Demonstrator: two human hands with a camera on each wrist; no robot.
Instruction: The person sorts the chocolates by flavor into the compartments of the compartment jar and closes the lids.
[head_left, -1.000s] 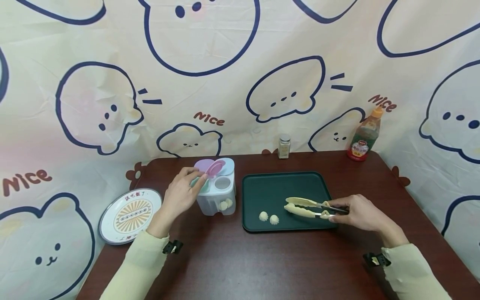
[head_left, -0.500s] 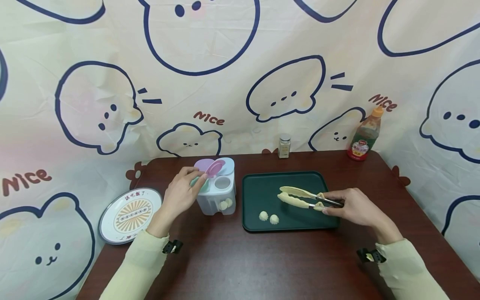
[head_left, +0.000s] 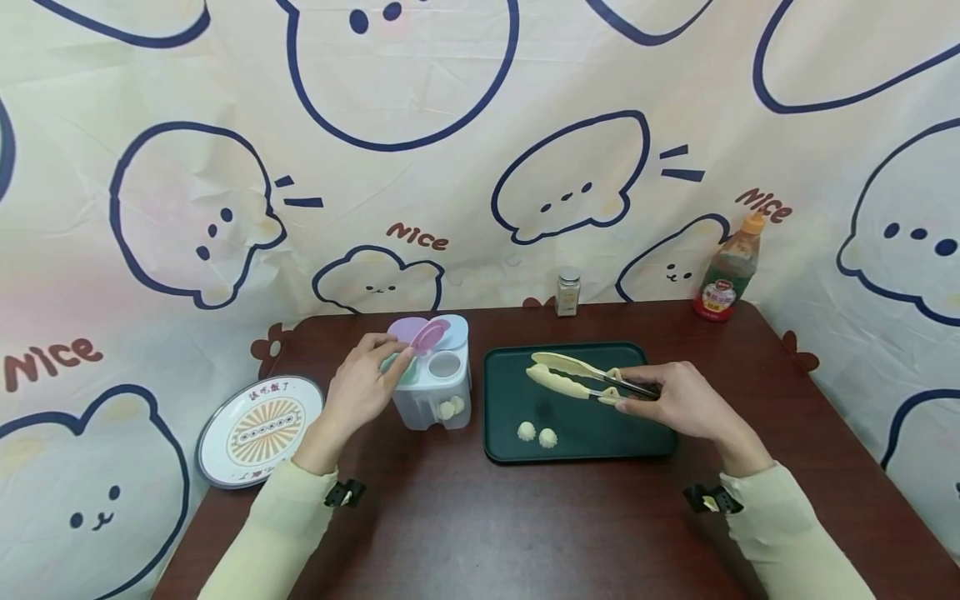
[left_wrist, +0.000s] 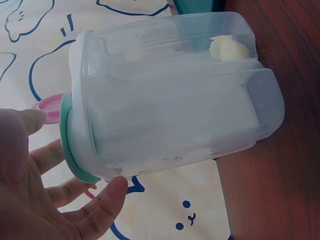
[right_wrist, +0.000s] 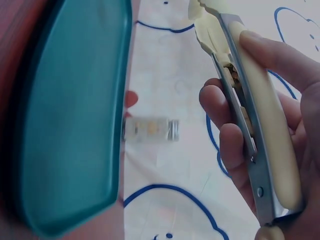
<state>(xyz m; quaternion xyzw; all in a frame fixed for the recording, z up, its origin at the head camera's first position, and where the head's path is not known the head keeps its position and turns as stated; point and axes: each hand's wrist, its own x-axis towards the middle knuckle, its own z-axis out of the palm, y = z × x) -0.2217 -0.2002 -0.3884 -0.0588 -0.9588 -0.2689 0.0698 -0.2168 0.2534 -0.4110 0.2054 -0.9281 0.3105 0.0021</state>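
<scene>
A clear plastic container (head_left: pixel 435 390) with pastel flip lids stands left of the dark green tray (head_left: pixel 645 446); pale dumplings (head_left: pixel 452 407) show through its front wall. My left hand (head_left: pixel 365 385) touches its upper left side, fingers at the lids, and the container (left_wrist: pixel 175 95) fills the left wrist view. My right hand (head_left: pixel 675 400) grips cream-coloured tongs (head_left: pixel 573 377) by their handles, tips held above the tray's upper left part. The tongs (right_wrist: pixel 252 95) are nearly closed and hold nothing. Two small dumplings (head_left: pixel 537 434) lie on the tray near its front left.
A patterned plate (head_left: pixel 258 431) sits at the table's left edge. A small spice jar (head_left: pixel 567 292) and an orange-capped sauce bottle (head_left: pixel 729 271) stand at the back by the cartoon-print cloth. Bare brown tabletop (head_left: pixel 510 533) lies in front.
My right hand has lifted the tongs and carried them left and back across the tray, toward the container. The left hand and container have stayed put.
</scene>
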